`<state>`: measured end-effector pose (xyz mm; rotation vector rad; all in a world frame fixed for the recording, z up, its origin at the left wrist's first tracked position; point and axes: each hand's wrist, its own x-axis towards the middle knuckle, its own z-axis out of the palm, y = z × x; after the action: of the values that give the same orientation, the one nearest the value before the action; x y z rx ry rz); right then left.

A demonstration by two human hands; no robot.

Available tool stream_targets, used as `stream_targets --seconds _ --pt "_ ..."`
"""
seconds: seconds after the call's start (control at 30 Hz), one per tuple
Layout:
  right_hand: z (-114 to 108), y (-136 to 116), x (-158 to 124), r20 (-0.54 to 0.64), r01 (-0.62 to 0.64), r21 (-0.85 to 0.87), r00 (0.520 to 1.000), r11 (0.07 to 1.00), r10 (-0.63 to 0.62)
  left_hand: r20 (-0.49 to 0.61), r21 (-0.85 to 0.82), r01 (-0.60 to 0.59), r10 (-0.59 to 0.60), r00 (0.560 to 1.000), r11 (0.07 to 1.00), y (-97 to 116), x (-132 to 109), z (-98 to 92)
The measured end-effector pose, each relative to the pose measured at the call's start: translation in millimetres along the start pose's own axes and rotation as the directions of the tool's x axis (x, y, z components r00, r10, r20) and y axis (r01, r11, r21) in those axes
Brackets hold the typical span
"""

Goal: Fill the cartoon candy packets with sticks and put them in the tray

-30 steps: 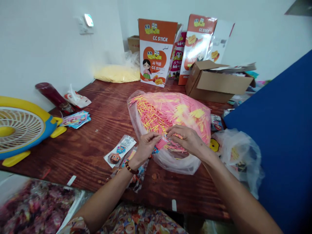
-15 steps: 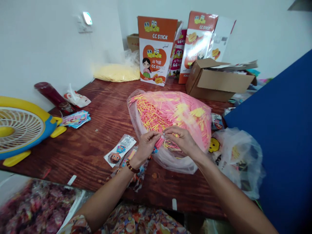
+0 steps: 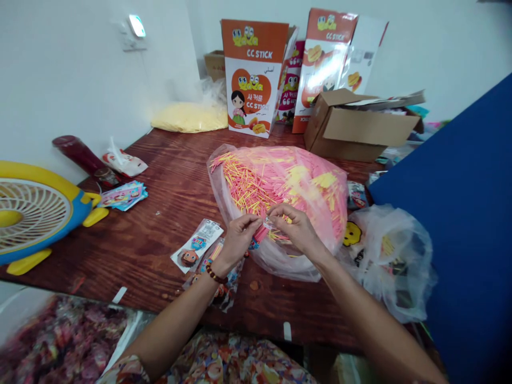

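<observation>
Both hands meet over the near edge of a large clear plastic bag [image 3: 276, 170] full of thin pink and yellow sticks. My left hand [image 3: 240, 240], a beaded bracelet at its wrist, is closed on a small printed packet [image 3: 261, 233] with pink sticks showing inside. My right hand [image 3: 294, 226] pinches the top edge of the same packet, its fingertips close to the left ones. Fingers cover much of the packet. Left of the hands lies a flat packet printed with a cartoon face [image 3: 189, 258]. Filled stick packets [image 3: 224, 290] lie partly under my left wrist.
A yellow and blue fan [image 3: 40, 213] stands at the left, near a stack of cards [image 3: 126, 195] and a bottle [image 3: 78, 153]. Printed cartons [image 3: 256, 45] and an open cardboard box [image 3: 366, 128] line the back. A plastic bag [image 3: 412, 250] sits beside the blue panel [image 3: 468, 224] at right.
The right fingers have shifted slightly along the packet's top edge. Both hands stay together over the bag, and the camera view has moved a little.
</observation>
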<state>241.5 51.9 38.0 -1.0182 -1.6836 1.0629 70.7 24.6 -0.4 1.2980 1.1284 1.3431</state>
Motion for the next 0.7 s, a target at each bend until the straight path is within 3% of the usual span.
stream_targets --seconds 0.1,0.2,0.27,0.37,0.53,0.63,0.7 --pt "-9.8 0.6 7.4 -0.155 -0.033 0.175 0.986 0.984 0.060 -0.020 -0.046 0.032 -0.033 0.999 0.998 -1.0 2.1 -3.2" --pt "-21.5 4.1 15.2 -0.297 -0.028 0.419 0.941 0.908 0.166 -0.027 -0.160 0.103 -0.108 0.994 0.982 -4.6 4.8 -6.6" --pt "-25.6 8.6 17.2 -0.291 -0.070 0.533 0.921 0.843 0.260 -0.017 -0.273 0.176 -0.188 0.982 0.946 -5.9 5.9 -7.3" --pt "-21.4 18.6 13.4 -0.188 -0.222 0.606 0.893 0.764 0.409 0.016 -0.428 0.264 -0.285 0.958 0.864 -2.5 5.8 -6.0" --pt "0.2 32.6 -3.4 -0.093 -0.374 0.581 0.852 0.723 0.516 0.121 -0.395 0.330 -0.308 0.944 0.857 6.0 3.5 -5.4" --pt "11.4 34.8 -13.3 -0.026 -0.418 0.403 0.884 0.814 0.467 0.102 -0.303 0.292 -0.273 0.956 0.907 4.2 4.0 -7.5" --pt "16.9 35.5 -17.6 0.009 -0.361 0.291 0.927 0.886 0.374 0.078 -0.250 0.250 -0.238 0.968 0.935 2.0 5.0 -8.6"
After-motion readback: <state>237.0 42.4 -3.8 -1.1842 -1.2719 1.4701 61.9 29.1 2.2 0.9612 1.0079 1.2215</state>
